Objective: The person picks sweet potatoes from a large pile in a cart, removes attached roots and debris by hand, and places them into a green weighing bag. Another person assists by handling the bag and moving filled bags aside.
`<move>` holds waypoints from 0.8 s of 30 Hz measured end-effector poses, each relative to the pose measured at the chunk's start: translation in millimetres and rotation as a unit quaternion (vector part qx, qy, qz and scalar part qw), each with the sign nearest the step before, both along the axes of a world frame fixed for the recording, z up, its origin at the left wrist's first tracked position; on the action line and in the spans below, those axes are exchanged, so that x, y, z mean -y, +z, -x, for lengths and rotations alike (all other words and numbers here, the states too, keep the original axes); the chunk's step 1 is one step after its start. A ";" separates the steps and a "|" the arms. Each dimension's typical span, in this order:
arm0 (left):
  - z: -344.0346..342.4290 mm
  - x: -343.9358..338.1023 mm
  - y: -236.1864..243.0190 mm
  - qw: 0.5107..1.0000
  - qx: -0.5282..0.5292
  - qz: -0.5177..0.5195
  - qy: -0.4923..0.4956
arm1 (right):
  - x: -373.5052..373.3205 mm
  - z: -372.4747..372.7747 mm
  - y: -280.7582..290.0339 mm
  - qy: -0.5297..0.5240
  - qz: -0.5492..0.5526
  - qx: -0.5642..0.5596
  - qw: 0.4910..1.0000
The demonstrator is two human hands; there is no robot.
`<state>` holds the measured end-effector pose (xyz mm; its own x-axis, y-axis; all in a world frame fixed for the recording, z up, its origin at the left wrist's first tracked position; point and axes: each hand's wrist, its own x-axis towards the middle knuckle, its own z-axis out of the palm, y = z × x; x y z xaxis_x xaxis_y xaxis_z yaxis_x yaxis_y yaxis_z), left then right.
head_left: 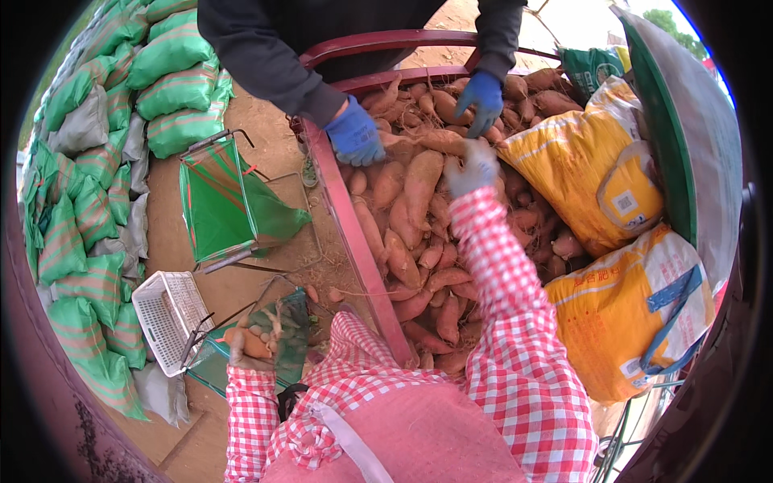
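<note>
My left hand (246, 354), at the lower left, is closed on a sweet potato (254, 344) at the mouth of a green mesh bag (291, 354). More sweet potatoes lie inside that bag. Stretched out over the large heap of sweet potatoes (420, 185), my right hand (473, 169) wears a pale glove and touches or nearly touches a long sweet potato (443, 142). Blur hides how its fingers are set. Across the heap, another person's blue-gloved hands (355, 135) rest among the sweet potatoes, one on each side.
A red metal rail (350, 233) edges the heap. Yellow sacks (592, 173) stand at the right. On the left are a green bag on a frame (217, 201), a white plastic basket (173, 318) and stacked green striped sacks (173, 76).
</note>
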<state>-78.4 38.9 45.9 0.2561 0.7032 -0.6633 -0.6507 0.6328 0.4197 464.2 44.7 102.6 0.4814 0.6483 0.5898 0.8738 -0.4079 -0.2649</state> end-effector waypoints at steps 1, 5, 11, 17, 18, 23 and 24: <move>9.5 3.1 -5.3 0.999 -0.008 -0.003 0.031 | 1.3 -30.9 -7.4 -0.046 0.056 0.056 0.996; 17.4 10.5 -19.3 0.997 -0.032 0.032 0.061 | -17.4 -116.9 -36.0 -0.202 0.255 -0.058 0.944; 2.0 14.5 -20.4 0.996 -0.057 0.066 0.027 | -53.7 -159.1 -77.5 -0.267 0.408 -0.018 0.873; 2.7 13.7 -21.3 0.994 -0.047 0.070 0.064 | -39.5 -152.7 -87.7 -0.270 0.300 -0.144 0.903; 4.0 13.7 -22.0 0.993 -0.055 0.079 0.073 | -36.0 -148.3 -83.6 -0.265 0.290 -0.147 0.908; 7.0 14.0 -23.1 0.989 -0.066 0.111 0.077 | -16.4 -120.2 -39.1 -0.212 0.288 -0.259 0.897; 7.0 14.3 -21.8 0.990 -0.056 0.104 0.074 | -10.0 -111.7 -28.7 -0.201 0.294 -0.277 0.893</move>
